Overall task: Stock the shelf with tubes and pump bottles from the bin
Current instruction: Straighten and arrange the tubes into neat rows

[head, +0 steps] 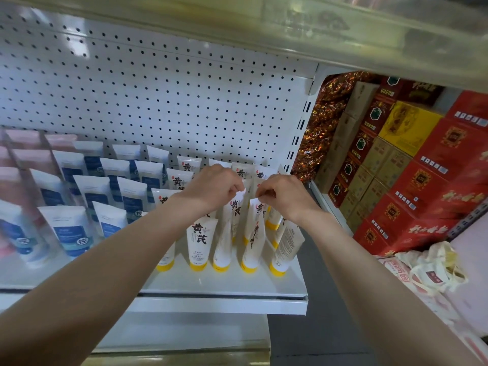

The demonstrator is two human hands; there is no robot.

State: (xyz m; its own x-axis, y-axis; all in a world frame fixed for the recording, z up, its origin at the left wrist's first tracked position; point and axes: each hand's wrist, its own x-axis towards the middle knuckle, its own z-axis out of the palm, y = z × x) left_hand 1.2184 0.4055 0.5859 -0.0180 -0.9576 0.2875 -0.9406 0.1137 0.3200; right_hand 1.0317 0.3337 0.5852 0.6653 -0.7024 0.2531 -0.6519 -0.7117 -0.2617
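At the right end of the white shelf (224,286), both my hands are up among the yellow-capped tubes (198,241), which stand cap-down in rows against the pegboard back (158,101). My left hand (211,188) has its fingers curled down, and it pinches the flat crimped top of a white tube (234,215) behind the front row. How many fingers are on it I cannot tell, since the back of my hand hides them. My right hand (284,196) is just beside it, with a small gap between the two. Its thumb and forefinger nip the crimped top of the neighbouring tube (254,233), which tilts a little to the left with its cap on the shelf. Blue-labelled tubes (66,231) fill the shelf to the left. Red cartons (422,194) are stacked off to the right.
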